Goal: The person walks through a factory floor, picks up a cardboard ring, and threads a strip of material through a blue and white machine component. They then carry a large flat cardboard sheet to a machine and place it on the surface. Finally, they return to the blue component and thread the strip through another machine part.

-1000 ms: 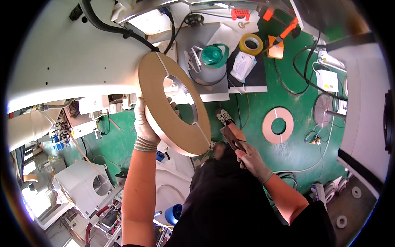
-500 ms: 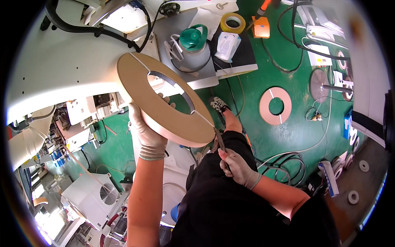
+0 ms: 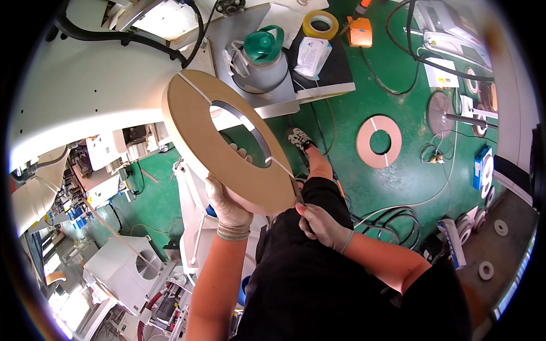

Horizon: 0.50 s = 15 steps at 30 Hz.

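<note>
My left hand (image 3: 227, 207), in a pale glove, grips the lower edge of a large tan ring-shaped roll of strip (image 3: 196, 122), with fingers reaching into its centre hole. The roll is tilted. One white strap (image 3: 194, 86) crosses its upper face and another strap (image 3: 282, 167) crosses it at the lower right. My right hand (image 3: 325, 224), gloved too, is closed round what looks like a pair of metal scissors (image 3: 298, 195). Their blades are at the roll's rim by the lower strap; whether they go under it I cannot tell.
A similar strapped roll (image 3: 364, 142) lies on the green floor to the right. On the grey bench (image 3: 284, 102) ahead stand a green-lidded jug (image 3: 264, 48), yellow tape (image 3: 320, 25) and a white packet (image 3: 313, 57). Black cables (image 3: 401, 219) coil on the floor near my right arm.
My left hand has moved right and toward me, and the roll's lower part has shifted down with it. The scissors have stayed at its rim, with the blades now overlapping the edge.
</note>
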Available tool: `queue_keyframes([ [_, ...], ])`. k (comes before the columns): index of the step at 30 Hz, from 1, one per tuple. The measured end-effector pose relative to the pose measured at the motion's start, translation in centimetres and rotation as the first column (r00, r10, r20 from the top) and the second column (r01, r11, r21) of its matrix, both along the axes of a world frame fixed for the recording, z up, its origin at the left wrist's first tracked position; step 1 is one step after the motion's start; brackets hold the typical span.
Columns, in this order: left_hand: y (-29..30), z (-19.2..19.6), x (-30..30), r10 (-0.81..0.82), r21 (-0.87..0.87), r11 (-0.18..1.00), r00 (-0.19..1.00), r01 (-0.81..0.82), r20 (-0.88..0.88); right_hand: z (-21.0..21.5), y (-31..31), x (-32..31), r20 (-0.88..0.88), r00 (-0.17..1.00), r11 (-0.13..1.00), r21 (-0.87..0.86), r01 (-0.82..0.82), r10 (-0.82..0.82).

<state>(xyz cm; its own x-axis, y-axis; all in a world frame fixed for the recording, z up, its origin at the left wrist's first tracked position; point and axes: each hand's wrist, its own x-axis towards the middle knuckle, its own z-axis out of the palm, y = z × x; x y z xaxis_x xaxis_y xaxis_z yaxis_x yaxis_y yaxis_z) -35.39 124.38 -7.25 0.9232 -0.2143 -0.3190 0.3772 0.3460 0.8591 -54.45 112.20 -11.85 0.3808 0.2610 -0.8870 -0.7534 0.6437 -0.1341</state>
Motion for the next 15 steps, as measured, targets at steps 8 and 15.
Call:
queue_keyframes([
  [8, 0.5, -0.5, -0.8, 0.019, -0.148, 0.989, 0.998, -0.028, -0.064, -0.2, 0.8, 0.6, -0.036, 0.995, 0.992, -0.083, 0.094, -0.097],
  [15, 0.2, -0.4, -0.9, -0.052, -0.122, 0.991, 0.999, 0.05, -0.01, -0.7, 0.1, 1.3, -0.111, 0.989, 0.995, 0.01, 0.097, -0.095],
])
